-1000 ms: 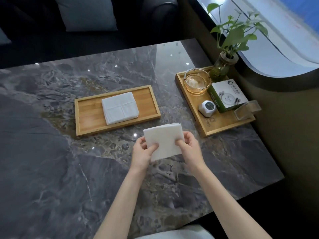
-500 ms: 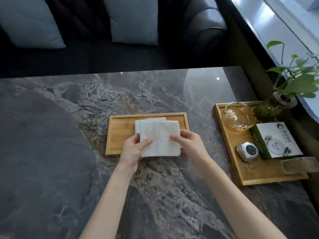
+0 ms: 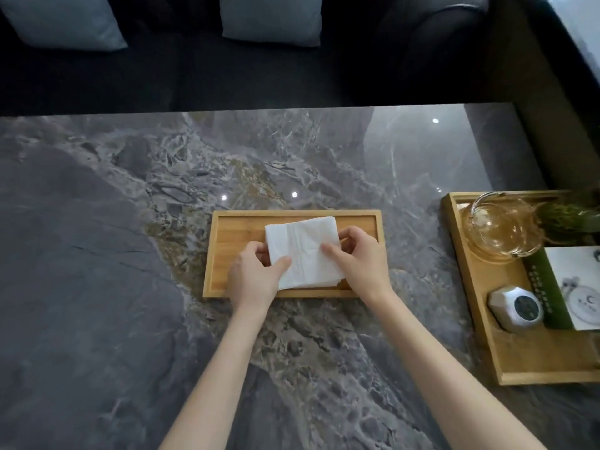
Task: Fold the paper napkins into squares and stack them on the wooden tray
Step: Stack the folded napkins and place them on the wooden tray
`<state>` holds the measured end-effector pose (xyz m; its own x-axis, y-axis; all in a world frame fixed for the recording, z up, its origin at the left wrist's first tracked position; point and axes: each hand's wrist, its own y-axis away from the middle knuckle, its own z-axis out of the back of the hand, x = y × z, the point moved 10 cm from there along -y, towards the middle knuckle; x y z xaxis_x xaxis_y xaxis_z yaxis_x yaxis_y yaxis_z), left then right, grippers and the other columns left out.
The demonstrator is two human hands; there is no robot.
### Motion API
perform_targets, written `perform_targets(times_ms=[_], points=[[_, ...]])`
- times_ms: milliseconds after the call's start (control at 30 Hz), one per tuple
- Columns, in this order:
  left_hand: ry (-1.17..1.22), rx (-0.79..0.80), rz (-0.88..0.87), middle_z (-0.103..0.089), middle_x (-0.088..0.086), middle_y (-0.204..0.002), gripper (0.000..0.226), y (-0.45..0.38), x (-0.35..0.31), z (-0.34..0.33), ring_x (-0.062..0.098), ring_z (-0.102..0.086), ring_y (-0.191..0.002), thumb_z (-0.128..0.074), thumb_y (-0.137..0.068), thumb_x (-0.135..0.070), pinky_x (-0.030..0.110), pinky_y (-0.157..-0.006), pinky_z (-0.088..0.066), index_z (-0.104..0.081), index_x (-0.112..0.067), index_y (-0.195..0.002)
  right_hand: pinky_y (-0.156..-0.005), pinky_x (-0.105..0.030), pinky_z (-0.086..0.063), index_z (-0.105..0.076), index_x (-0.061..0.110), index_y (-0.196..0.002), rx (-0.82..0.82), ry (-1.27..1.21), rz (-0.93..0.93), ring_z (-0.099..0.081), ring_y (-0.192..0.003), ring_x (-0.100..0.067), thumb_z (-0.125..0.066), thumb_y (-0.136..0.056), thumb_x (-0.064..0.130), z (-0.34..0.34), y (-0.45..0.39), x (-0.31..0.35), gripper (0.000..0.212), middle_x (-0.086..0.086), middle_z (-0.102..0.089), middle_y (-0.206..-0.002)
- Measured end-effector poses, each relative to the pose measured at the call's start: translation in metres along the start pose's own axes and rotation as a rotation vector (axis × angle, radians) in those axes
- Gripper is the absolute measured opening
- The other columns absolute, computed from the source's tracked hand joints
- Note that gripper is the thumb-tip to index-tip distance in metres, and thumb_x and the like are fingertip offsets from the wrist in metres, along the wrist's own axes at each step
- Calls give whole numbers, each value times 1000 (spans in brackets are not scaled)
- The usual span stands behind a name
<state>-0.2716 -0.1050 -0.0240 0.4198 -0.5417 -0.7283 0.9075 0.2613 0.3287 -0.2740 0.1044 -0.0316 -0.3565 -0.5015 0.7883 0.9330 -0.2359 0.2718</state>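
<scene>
A white folded paper napkin (image 3: 305, 251) lies over the middle of the wooden tray (image 3: 227, 241) on the marble table, covering the napkins stacked below; only their lower right edges peek out. My left hand (image 3: 255, 277) pinches the napkin's lower left edge between thumb and fingers. Opposite it, my right hand (image 3: 360, 258) holds the right edge, thumb on top and fingers curled beneath.
A second wooden tray (image 3: 480, 323) at the right edge holds a glass bowl (image 3: 501, 228), a green and white box (image 3: 571, 287), a small white round device (image 3: 516, 308) and a plant (image 3: 571, 219). A dark sofa with grey cushions (image 3: 271, 17) lies beyond the table.
Both hands carried the folded napkin from the table in front of the tray to over the stack on the tray. The camera view shifted left and forward.
</scene>
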Motion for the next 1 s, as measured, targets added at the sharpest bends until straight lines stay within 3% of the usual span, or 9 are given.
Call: perform_targets(times_ms=[133,267,400,567,767,1000], points=[[-60,-71,-43,-54,3,-101,37,1,-2,5,16,-50,-86,-69,-77,-26,26,-71,-39,-55,-10,-107,-65,-31,-51,-59,13,-101,-67,36,28,-57,-73,-13,-64,-83,32,4,5,7,26,3,-61,-80],[2,-88,-94,-53,3,-115,42,7,-7,7,19,-53,-100,-60,-85,-22,30,-85,-43,-49,-9,-124,-74,-31,-51,-59,11,-116,-137,31,37,-59,-83,-13,-53,-92,30,9,12,9,32,2,-65,-91],[66,-106,-137,-56,-5,-100,30,10,-9,10,15,-55,-91,-59,-85,-13,27,-79,-45,-57,-10,-115,-67,-25,-48,-62,13,-112,-167,41,28,-58,-79,-11,-56,-90,26,9,21,6,26,4,-64,-87],[71,-124,-152,-61,-3,-90,18,10,-7,11,15,-58,-82,-63,-82,-12,25,-72,-46,-62,-12,-99,-61,-11,-41,-63,13,-106,-169,5,18,-53,-69,-1,-59,-88,21,10,25,1,20,6,-61,-82],[34,-145,-175,-64,2,-85,9,4,-8,12,17,-59,-76,-64,-81,-12,28,-69,-48,-63,-12,-89,-71,-22,-49,-65,11,-102,-179,-16,29,-58,-77,-8,-59,-89,21,11,29,3,18,7,-63,-85],[-44,-157,-224,-64,-2,-79,6,0,-15,16,17,-60,-75,-61,-83,-15,27,-66,-45,-64,-11,-86,-68,-26,-48,-70,14,-85,-209,-42,-52,-60,-74,-10,-59,-87,23,15,29,-5,14,5,-66,-77]])
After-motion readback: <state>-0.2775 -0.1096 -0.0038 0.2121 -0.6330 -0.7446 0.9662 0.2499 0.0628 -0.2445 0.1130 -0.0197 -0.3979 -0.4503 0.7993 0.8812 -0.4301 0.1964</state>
